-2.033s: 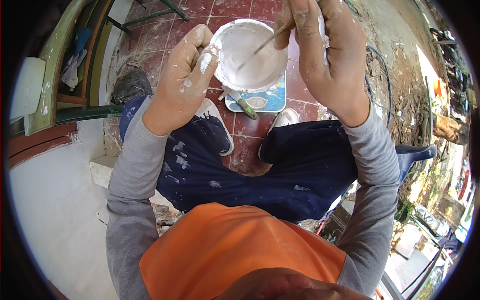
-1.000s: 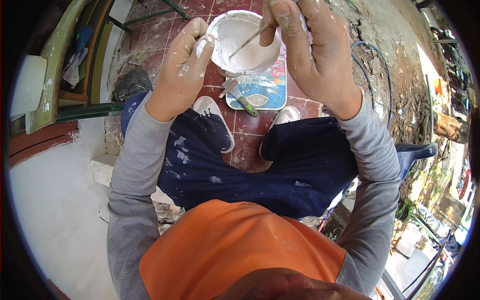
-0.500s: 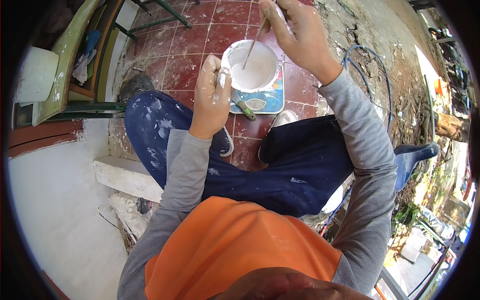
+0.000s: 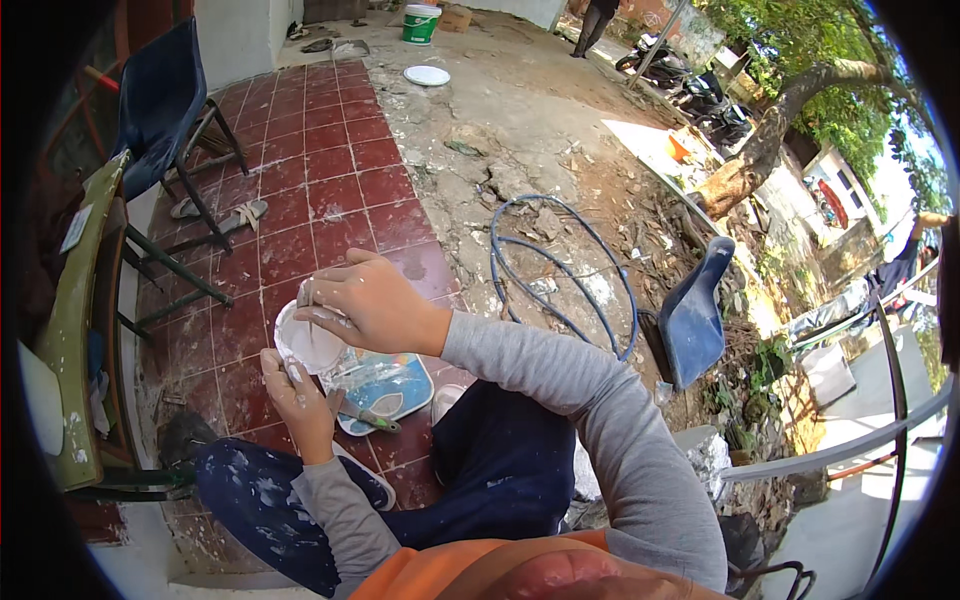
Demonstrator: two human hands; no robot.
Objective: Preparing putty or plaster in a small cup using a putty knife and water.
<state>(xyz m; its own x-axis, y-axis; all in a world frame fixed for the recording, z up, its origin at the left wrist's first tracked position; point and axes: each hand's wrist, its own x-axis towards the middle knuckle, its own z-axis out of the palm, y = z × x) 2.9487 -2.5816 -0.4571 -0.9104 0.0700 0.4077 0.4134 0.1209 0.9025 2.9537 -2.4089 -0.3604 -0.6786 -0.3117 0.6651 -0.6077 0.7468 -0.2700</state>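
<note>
A white tub (image 4: 312, 350) with white paste or paint inside is tilted above the red tiles. My left hand (image 4: 300, 402) grips its near rim, the fingers smeared white. Over the tub's opening, my right hand (image 4: 372, 303) has its fingers closed on a thin stick, which the hand now mostly hides. Beneath the tub lies a blue patterned square plate (image 4: 408, 388) with white smears, perhaps a scale. Across its near edge rests a putty knife (image 4: 370, 416) with a green and grey handle, next to my shoe.
A paint-spotted green desk (image 4: 80, 400) and a dark blue chair (image 4: 160, 110) stand at left. To the right, a coiled blue hose (image 4: 497, 240) lies before a blue plastic seat (image 4: 695, 320). Farther off are a green bucket (image 4: 420, 25), a white lid (image 4: 427, 75) and a person (image 4: 595, 25).
The view has swung up and to the right, showing more of the yard. My right hand has come down close over the tub; my left hand still holds the rim.
</note>
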